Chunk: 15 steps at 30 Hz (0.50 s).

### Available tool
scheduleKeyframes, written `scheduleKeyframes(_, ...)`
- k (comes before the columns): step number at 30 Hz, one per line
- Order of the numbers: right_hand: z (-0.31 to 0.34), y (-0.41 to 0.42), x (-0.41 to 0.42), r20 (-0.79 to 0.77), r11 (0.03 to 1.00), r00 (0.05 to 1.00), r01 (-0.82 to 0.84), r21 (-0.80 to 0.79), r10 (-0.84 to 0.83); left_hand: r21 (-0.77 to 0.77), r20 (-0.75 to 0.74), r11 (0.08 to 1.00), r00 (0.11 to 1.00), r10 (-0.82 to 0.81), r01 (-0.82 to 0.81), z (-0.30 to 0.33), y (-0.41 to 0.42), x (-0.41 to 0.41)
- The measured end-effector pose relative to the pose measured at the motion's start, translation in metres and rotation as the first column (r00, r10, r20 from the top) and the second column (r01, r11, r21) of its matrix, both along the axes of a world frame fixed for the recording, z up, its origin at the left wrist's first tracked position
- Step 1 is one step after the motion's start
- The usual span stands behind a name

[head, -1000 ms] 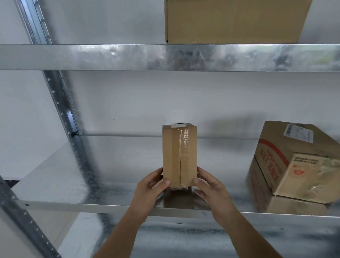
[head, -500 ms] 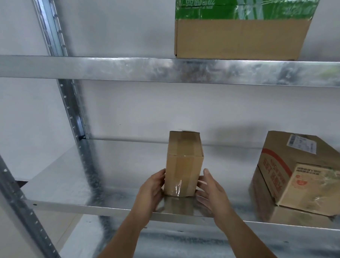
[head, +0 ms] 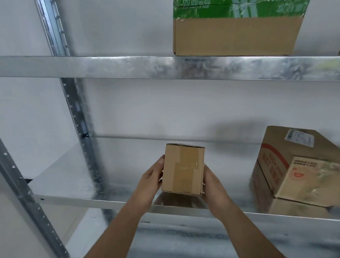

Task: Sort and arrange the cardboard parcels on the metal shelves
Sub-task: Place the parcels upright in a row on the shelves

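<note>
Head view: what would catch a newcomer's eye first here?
The small taped cardboard box at centre, held between the left hand and right hand just above the middle shelf. Next, the green-topped carton on the upper shelf, and the tilted box with red print at the right of the middle shelf.

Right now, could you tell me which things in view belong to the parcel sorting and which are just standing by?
In the job:
small taped parcel, held between left hand and right hand
middle shelf under it

Standing by:
red-printed box, right on the same shelf
green-topped box on the upper shelf
</note>
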State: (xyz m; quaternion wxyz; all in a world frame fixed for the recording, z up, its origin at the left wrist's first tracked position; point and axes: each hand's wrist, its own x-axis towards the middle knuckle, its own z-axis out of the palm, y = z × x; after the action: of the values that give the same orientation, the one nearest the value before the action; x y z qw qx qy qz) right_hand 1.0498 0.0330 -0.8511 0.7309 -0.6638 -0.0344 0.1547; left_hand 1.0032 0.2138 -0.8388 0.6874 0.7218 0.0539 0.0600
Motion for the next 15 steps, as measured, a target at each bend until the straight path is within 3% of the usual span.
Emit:
scheduleKeyframes(6,-0.0004,0.0,0.0052,-0.05,0.998,0.998,0.043,-0.046,-0.046,0.053,-0.044,0.998,0.998,0.044,-0.042,-0.0058,-0.0079,0.0052)
scheduleKeyframes(15,0.0058,0.004,-0.0018,-0.036,0.995,0.998,0.046,-0.083,-0.049,-0.007,-0.063,0.996,0.995,0.083,-0.083,-0.0052,-0.0105,0.0028)
